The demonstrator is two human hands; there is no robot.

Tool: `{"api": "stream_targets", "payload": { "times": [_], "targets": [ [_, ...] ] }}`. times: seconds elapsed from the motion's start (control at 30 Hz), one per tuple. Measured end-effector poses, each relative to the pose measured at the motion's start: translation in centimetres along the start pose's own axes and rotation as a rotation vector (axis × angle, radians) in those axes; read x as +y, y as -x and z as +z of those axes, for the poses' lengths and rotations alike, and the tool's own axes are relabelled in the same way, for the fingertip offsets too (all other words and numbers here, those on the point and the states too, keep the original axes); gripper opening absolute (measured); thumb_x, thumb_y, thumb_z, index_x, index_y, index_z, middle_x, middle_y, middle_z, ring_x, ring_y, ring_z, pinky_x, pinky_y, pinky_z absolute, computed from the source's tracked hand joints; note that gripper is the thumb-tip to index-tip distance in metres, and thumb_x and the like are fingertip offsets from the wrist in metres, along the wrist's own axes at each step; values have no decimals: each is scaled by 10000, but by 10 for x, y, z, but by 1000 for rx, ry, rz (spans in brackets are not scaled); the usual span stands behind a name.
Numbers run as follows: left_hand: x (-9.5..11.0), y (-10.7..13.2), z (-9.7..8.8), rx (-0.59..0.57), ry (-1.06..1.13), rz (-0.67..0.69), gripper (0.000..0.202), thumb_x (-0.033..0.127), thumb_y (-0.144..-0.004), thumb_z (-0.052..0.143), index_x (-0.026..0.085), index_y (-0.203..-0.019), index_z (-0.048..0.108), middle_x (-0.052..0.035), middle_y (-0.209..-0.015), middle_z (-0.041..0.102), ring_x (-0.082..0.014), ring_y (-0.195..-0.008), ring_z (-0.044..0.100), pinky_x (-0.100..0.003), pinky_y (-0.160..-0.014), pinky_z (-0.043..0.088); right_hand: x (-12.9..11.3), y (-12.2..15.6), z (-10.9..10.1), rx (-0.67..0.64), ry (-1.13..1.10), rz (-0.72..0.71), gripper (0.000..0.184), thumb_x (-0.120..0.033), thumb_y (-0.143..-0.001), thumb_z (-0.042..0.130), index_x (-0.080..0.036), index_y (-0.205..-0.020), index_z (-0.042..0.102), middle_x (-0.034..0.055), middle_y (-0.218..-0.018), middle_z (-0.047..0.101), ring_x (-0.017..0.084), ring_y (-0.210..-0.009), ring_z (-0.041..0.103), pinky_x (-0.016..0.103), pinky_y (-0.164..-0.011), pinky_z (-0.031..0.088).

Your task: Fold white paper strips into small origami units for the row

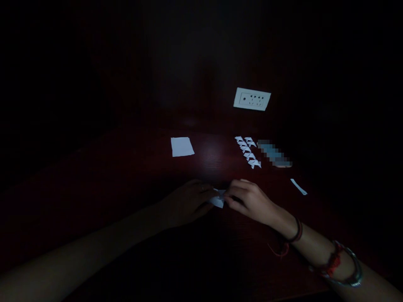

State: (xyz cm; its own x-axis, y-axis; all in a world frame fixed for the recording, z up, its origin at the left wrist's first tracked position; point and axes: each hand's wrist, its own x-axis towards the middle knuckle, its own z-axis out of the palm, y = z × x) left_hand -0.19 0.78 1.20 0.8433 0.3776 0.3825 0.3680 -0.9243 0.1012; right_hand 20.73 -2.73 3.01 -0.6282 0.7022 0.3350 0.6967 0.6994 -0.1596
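Note:
The scene is very dark. My left hand point(185, 201) and my right hand point(250, 200) meet over a dark red table point(126, 184), both pinching a small white piece of folded paper point(218, 199) that rests on or just above the surface. Fingers of both hands are curled onto the paper. A dark band sits on the right wrist, with red thread and metal bangles further up the arm.
A white square sheet point(181, 147) lies beyond the left hand. Several small folded white paper pieces point(248, 151) lie in rows beyond the right hand, beside a blurred oblong object point(274, 154). A white paper strip point(298, 186) lies at right. A white socket plate point(252, 99) is on the wall.

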Motion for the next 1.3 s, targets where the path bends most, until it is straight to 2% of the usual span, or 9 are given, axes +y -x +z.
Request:
{"api": "stream_targets", "payload": {
  "times": [0.17,0.27,0.47,0.73,1.1,1.2,1.3],
  "targets": [
    [-1,2,3,0,-50,30,279,227,-840,439,190,-1115,466,-38,-1091,537,-177,-976,481,-356,-896,316,7,-2,6,-3,-39,145,160,-193,-810,407,-143,-775,555,22,-742,514,101,-670,486,215,-628,367],
    [0,3,5,9,-64,2,293,231,-840,437,182,-1129,459,-44,-1109,527,-188,-966,481,-350,-867,343,9,-4,9,-26,-59,193,154,-190,-807,403,-144,-772,545,25,-751,516,98,-661,496,209,-610,369],
    [-2,6,10,8,-77,0,278,227,-859,403,234,-1127,478,-16,-1147,501,-189,-960,484,-350,-837,371,11,-5,12,-27,-105,238,131,-192,-800,417,-151,-758,535,17,-743,516,94,-653,497,210,-600,365],
    [-3,7,11,-8,-78,11,298,213,-870,371,220,-1150,472,-26,-1167,487,-182,-971,484,-343,-849,371,12,-6,16,7,-107,299,132,-230,-797,436,-153,-743,529,14,-723,508,100,-646,486,222,-606,358],
    [0,5,7,-35,-84,13,324,193,-851,387,221,-1165,459,-39,-1172,483,-189,-1006,474,-346,-859,378,11,-8,17,-8,-82,325,114,-222,-796,446,-153,-745,521,16,-735,508,107,-662,495,225,-618,369],
    [0,5,7,-27,-65,3,327,184,-849,388,222,-1167,454,-38,-1171,480,-188,-1015,470,-343,-859,380,11,-7,14,9,-89,304,110,-208,-802,445,-154,-755,528,14,-741,511,103,-661,498,222,-621,381],
    [-1,6,9,-15,-41,5,330,178,-847,394,215,-1171,448,-42,-1178,470,-188,-1045,443,-349,-881,364,10,-3,8,38,-83,242,124,-198,-813,435,-150,-849,544,29,-795,519,109,-701,508,224,-644,401]
  ]
}}
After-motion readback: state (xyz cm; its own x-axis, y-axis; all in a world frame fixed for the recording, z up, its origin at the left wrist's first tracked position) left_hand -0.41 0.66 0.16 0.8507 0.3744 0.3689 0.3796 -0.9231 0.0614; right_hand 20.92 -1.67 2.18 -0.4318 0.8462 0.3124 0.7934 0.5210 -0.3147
